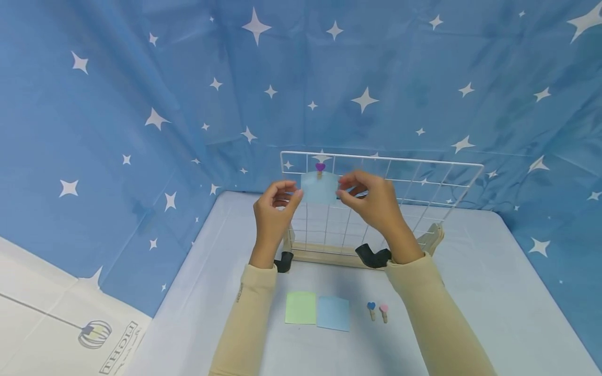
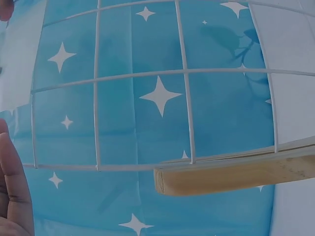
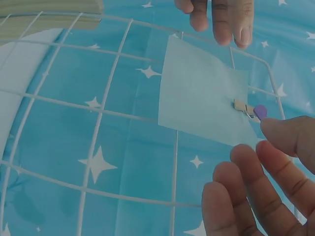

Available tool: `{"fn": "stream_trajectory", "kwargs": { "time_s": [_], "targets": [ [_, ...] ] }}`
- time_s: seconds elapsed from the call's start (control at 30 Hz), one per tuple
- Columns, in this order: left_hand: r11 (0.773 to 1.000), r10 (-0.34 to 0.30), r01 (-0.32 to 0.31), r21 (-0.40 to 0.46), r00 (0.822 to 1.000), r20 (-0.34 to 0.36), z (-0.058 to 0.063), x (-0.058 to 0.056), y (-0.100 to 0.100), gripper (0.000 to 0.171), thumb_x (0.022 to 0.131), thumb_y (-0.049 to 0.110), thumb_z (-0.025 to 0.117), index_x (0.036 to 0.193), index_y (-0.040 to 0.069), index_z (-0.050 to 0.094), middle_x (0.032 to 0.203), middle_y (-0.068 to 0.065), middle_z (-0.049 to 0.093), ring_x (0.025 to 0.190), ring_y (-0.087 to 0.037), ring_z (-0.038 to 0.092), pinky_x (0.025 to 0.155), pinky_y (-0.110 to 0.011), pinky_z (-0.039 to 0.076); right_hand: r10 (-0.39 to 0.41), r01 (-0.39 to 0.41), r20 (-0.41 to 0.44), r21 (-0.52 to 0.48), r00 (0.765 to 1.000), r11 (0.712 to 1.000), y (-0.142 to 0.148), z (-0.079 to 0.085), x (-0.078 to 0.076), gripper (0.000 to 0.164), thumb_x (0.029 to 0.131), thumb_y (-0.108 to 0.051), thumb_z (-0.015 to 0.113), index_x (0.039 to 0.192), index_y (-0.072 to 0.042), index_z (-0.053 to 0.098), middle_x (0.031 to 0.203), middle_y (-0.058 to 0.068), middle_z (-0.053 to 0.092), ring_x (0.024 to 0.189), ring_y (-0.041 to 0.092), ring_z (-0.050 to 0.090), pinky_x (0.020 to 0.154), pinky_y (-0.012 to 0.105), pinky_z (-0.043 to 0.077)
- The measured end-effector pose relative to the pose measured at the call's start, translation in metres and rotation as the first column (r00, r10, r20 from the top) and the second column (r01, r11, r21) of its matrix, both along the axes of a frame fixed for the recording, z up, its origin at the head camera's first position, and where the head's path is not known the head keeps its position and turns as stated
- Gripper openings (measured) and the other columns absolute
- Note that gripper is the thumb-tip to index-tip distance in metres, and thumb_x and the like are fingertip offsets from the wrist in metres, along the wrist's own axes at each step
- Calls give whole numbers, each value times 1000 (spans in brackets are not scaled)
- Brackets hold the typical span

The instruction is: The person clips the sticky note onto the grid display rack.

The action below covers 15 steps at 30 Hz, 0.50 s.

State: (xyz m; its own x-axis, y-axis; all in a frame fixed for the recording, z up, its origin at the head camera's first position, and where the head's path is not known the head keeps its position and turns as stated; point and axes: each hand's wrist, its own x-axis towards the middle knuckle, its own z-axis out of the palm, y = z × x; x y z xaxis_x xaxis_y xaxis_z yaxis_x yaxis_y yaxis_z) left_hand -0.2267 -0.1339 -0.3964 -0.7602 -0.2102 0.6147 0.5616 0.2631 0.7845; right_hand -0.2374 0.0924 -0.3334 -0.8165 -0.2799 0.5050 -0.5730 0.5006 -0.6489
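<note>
A light blue sticky note (image 1: pixel 320 189) hangs on the white wire grid (image 1: pixel 390 156), held near its top edge by a small wooden clothespin with a purple heart (image 1: pixel 320 167). My left hand (image 1: pixel 277 209) is beside the note's left edge, fingers loosely bent, holding nothing. On the other side, my right hand (image 1: pixel 371 198) has relaxed fingers close to the note's right edge. In the right wrist view, its thumb and fingertips are near the note (image 3: pixel 202 93) and the clothespin (image 3: pixel 248 109), without a visible pinch. Whether they lightly touch the paper, I cannot tell.
On the white table (image 1: pixel 188 313) lie a green sticky note (image 1: pixel 301 308), a blue sticky note (image 1: pixel 333 313), and two small clothespins, one with a blue heart (image 1: pixel 371 306), one pink (image 1: pixel 384 308). The grid stands on a wooden base (image 1: pixel 324 255). A starry blue cloth hangs behind.
</note>
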Motion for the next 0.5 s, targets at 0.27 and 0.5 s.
{"fn": "stream_trajectory", "kwargs": {
  "time_s": [0.27,0.5],
  "targets": [
    [999,-43,44,-33,999,13,-4,6,-2,28,95,13,83,118,-1,77,114,-15,78,98,-31,74,85,-30,60,61,-56,121,-49,991,997,12,-8,0,17,98,-5,80,114,1,78,112,16,79,97,33,77,83,29,61],
    [997,-75,76,-31,997,7,-9,13,-2,29,93,11,84,119,0,76,115,-15,78,98,-30,75,85,-30,60,101,-82,169,-112,980,990,22,-13,4,21,98,-2,79,118,4,76,115,19,77,99,25,74,86,15,57]
  ]
}}
